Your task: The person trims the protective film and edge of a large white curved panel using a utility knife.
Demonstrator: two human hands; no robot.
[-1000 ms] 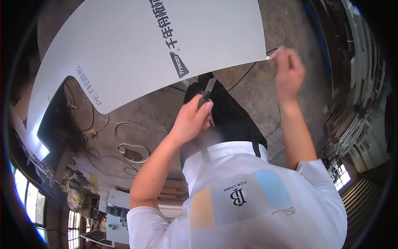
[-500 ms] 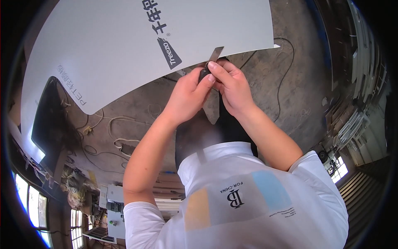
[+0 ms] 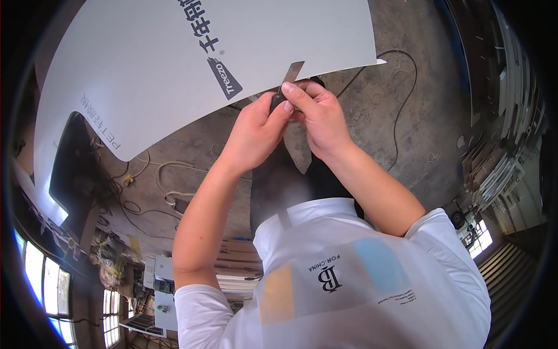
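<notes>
Close together in front of my body, both hands are closed on a utility knife [image 3: 293, 72] with a dark handle and a flat grey blade. The blade points up and slightly right, its tip overlapping the near edge of a large white printed panel [image 3: 157, 75]. My left hand [image 3: 253, 131] wraps the handle, with its thumb on top. My right hand [image 3: 319, 119] pinches near the base of the blade with thumb and fingers. Most of the handle is hidden by my fingers.
A dark cable [image 3: 401, 110] curves over the concrete floor [image 3: 378, 128] at right. Pale cords [image 3: 165, 174] lie tangled at left, below a dark shape [image 3: 78, 157] beside the panel. Long strips and boards [image 3: 511, 87] are stacked along the right side.
Both hands and the knife have shifted slightly left and up in the view, as has the panel's print. The grip looks the same.
</notes>
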